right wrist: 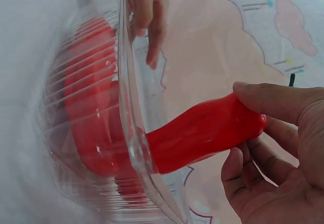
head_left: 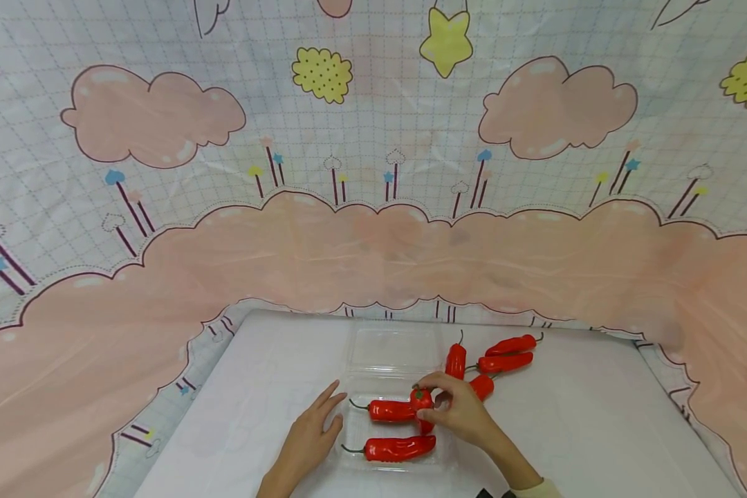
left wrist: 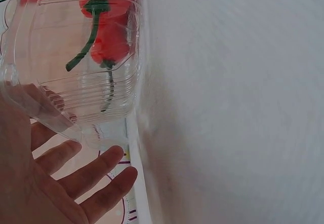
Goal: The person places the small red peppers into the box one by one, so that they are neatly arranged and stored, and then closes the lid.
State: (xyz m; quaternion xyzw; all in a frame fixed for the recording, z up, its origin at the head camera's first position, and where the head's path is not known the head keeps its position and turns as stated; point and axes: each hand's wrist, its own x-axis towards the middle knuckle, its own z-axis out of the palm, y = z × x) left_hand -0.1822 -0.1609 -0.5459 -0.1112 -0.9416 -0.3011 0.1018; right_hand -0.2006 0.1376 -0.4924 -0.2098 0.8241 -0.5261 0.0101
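My right hand (head_left: 463, 415) pinches a red chili pepper (right wrist: 207, 130) near its stem end between thumb and fingers. The pepper's lower end dips past the rim of a clear plastic container (head_left: 356, 432). Inside lie two more red peppers, an upper one (head_left: 389, 411) and a lower one (head_left: 400, 449), both with stems to the left. My left hand (head_left: 305, 439) is at the container's left side, fingers spread and slightly bent, fingertips right at the rim. In the left wrist view its fingers (left wrist: 109, 196) have nothing between them.
The container's hinged lid (head_left: 395, 348) lies folded back on the white table (head_left: 274, 366). Right of it lie several loose red peppers, one upright-pointing (head_left: 456, 361), two side by side farther right (head_left: 505, 362). A patterned cloth (head_left: 411, 256) hangs behind the table.
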